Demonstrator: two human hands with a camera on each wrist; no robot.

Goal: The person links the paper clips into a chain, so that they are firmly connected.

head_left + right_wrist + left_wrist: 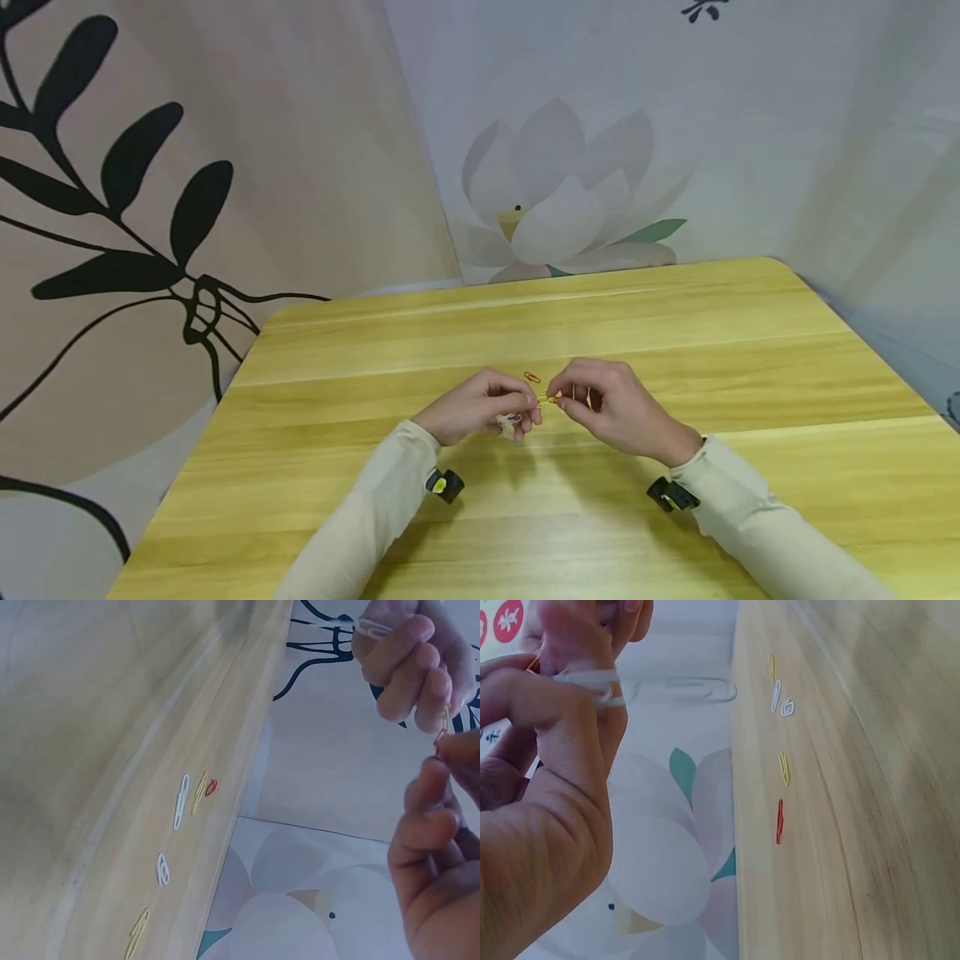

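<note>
Above the table, my left hand [476, 408] pinches a yellow paper clip [445, 718] between thumb and fingers. White paper clips [508, 422] hang from the same hand; the left wrist view shows a long white paper clip [682, 691], blurred near the fingers. Facing it, my right hand [622, 408] pinches a small red paper clip [439, 742] between thumb and forefinger. The yellow and red clips meet between the hands; whether they are linked cannot be made out. Just beyond the fingertips, an orange-red paper clip [532, 377] lies on the table.
Several loose clips lie on the wooden table [315, 500]: in the right wrist view, a white paper clip [181, 802], a yellow paper clip [137, 934] and a small white clip [163, 869]. A patterned curtain [315, 167] hangs behind the table's far edge.
</note>
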